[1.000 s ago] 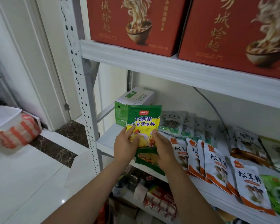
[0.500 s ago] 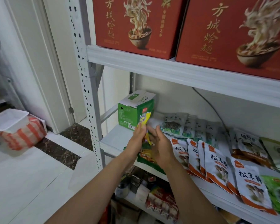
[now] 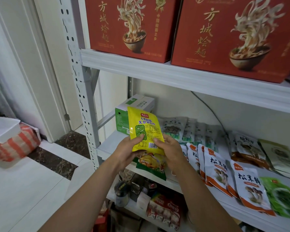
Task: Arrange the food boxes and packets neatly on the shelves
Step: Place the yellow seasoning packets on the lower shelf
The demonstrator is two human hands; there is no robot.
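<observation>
I hold a yellow seasoning packet (image 3: pixel 144 129) upright with its printed back side towards me, above the left end of the middle shelf (image 3: pixel 107 144). My left hand (image 3: pixel 129 151) grips its lower left edge and my right hand (image 3: pixel 167 151) grips its lower right edge. Under the hands lies a second green and yellow packet (image 3: pixel 151 164) on the shelf edge. A green and white box (image 3: pixel 136 106) stands behind the held packet. White and orange mushroom packets (image 3: pixel 216 168) lie in a row to the right.
Two large red noodle boxes (image 3: pixel 132 25) fill the upper shelf. Grey-green packets (image 3: pixel 174 128) lean at the back of the middle shelf. The lower shelf holds jars and red packets (image 3: pixel 164 210). A perforated upright post (image 3: pixel 79 81) stands at left, and a striped bag (image 3: pixel 15 144) sits on the floor.
The packet has been turned round between my hands: its green front faced me, then it was edge-on, and its yellow back now faces me. The view has moved closer to the shelf.
</observation>
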